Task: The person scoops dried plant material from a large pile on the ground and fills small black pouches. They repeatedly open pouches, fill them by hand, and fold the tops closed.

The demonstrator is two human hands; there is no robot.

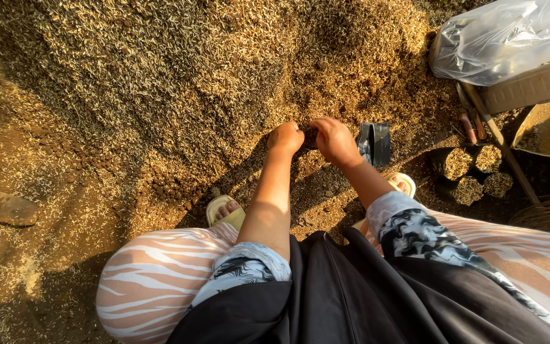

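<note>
The person squats over a broad heap of rice husk [179,76] that fills the ground from nine o'clock round to one o'clock. Both hands meet at the heap's near edge, close to the centre of the view. The left hand [286,137] is clenched into a loose fist, knuckles up, pressed into the husk. The right hand [333,140] sits just beside it at three o'clock, fingers [316,125] curled down around a small dark clump [309,136] that lies between the two hands; what the clump is cannot be told. Just to the right of the right hand, a small black plastic bag [374,143] stands in the husk. Pale sandals [224,213] show beneath the knees at six o'clock. At two o'clock lies a clear plastic sack [504,38] on a box, and at three o'clock sit four short husk-filled cylinders [472,173] beside a wooden handle [501,143].
</note>
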